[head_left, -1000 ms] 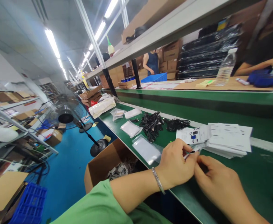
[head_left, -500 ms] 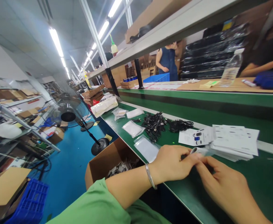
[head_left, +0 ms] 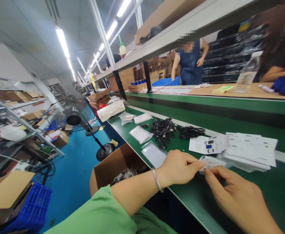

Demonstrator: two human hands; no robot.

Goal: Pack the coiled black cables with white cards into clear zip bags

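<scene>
Both my hands meet over the green bench. My left hand point(head_left: 178, 167) pinches the left edge of a small clear plastic bag point(head_left: 212, 161) between thumb and fingers. With thumb and forefinger, my right hand point(head_left: 233, 187) grips the same bag's near edge. Something pale shows in the bag, too unclear to name. Just behind it lie a printed leaflet point(head_left: 207, 145) and a stack of white printed sheets point(head_left: 252, 149). Left of these are bundled black cables point(head_left: 163, 130). A flat clear bag point(head_left: 154, 155) lies beside my left wrist.
A cardboard box point(head_left: 103, 169) with small parts stands below the bench's left edge. White packets point(head_left: 140, 134) lie near that edge. Beyond the raised green ledge stand a water bottle point(head_left: 248, 73) and a person point(head_left: 191, 65). A fan point(head_left: 73, 117) stands on the blue floor.
The plastic bag has been turned flatter, so more of it shows between my hands. My fingertips have moved slightly apart. Across the bench, the person has lowered an arm toward the blue bin.
</scene>
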